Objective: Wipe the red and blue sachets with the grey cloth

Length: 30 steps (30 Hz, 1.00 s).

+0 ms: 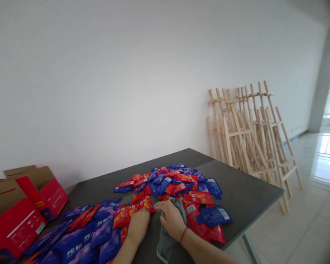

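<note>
A red pouch (pixel 146 204) with an orange print and white lettering lies at the centre of the dark table. My left hand (pixel 139 222) is closed at its near edge, the fingertips mostly hidden. Just to the right, my right hand (pixel 172 219) has its fingers bent around a grey cloth (pixel 166 244), which runs out beneath the palm toward me. Its fingertips come close to the pouch's right corner. Left of my left hand, more red pouches (pixel 121 216) lie in an overlapping row beside several blue pouches (pixel 101 231).
A loose heap of red and blue pouches (pixel 165 183) spreads behind and right of my hands. Red cardboard boxes (pixel 19 227) with open flaps stand at the left. The table's right edge (pixel 257 212) slopes away. Wooden easels (pixel 242 132) lean against the white wall.
</note>
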Each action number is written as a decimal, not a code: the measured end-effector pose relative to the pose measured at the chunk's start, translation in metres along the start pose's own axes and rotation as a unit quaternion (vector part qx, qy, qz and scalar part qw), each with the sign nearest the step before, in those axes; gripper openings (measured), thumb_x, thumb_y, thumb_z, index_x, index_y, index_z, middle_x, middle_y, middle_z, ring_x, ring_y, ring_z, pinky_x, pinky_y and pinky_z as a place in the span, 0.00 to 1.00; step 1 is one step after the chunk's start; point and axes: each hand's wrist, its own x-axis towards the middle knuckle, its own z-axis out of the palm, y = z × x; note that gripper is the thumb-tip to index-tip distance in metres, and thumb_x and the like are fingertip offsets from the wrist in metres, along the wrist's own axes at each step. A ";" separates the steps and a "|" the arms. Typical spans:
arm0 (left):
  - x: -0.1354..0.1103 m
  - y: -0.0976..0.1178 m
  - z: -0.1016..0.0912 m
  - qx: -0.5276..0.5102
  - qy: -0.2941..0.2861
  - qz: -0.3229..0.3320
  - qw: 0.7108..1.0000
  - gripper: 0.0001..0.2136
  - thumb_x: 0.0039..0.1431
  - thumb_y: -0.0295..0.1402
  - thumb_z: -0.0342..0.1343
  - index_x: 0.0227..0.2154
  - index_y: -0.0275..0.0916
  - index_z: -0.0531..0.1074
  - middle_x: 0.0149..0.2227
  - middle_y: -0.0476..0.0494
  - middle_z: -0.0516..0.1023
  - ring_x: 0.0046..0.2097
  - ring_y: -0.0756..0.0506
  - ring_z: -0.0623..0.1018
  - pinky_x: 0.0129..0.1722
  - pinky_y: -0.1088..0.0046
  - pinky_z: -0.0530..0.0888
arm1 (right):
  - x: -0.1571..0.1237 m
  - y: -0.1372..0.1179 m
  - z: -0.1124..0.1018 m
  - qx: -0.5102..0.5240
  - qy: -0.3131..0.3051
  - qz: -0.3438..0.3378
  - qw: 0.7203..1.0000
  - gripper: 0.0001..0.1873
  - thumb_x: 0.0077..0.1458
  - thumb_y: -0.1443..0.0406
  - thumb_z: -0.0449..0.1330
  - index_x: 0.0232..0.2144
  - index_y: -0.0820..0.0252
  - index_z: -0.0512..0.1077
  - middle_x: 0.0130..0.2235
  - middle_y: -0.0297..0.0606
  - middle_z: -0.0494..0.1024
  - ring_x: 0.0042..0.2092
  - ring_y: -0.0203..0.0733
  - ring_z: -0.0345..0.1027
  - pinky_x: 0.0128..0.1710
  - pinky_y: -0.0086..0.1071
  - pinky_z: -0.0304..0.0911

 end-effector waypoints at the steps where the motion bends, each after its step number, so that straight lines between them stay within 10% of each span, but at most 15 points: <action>1: -0.008 0.003 0.001 0.001 -0.002 0.011 1.000 0.17 0.60 0.18 0.40 0.39 0.33 0.74 0.40 0.35 0.79 0.44 0.43 0.79 0.43 0.68 0.72 | 0.000 0.000 -0.001 -0.003 0.001 0.001 1.000 0.24 0.46 0.77 0.52 0.45 0.57 0.74 0.49 0.40 0.76 0.53 0.46 0.66 0.60 0.42 0.52; 9: -0.055 0.024 0.038 0.034 0.013 0.083 0.996 0.24 0.55 0.15 0.40 0.51 0.39 0.69 0.50 0.37 0.76 0.48 0.43 0.78 0.40 0.69 0.76 | 0.004 -0.002 -0.003 -0.112 -0.215 -0.146 0.959 0.14 0.55 0.69 0.57 0.44 0.59 0.75 0.49 0.38 0.77 0.51 0.45 0.66 0.53 0.36 0.58; 19: -0.061 0.020 0.031 -0.054 0.039 0.060 0.996 0.15 0.62 0.21 0.42 0.42 0.41 0.71 0.41 0.45 0.77 0.43 0.47 0.79 0.41 0.75 0.74 | 0.043 0.010 0.010 -0.254 -0.209 -0.092 0.940 0.14 0.57 0.74 0.53 0.41 0.65 0.76 0.44 0.48 0.78 0.47 0.49 0.67 0.43 0.38 0.63; 30: -0.061 0.025 0.025 -0.051 0.045 0.058 0.996 0.14 0.63 0.21 0.42 0.40 0.39 0.72 0.41 0.43 0.78 0.43 0.45 0.79 0.41 0.71 0.75 | -0.008 -0.001 -0.022 -0.178 -0.276 -0.244 0.912 0.16 0.54 0.69 0.56 0.46 0.59 0.74 0.51 0.37 0.77 0.51 0.48 0.62 0.46 0.40 0.59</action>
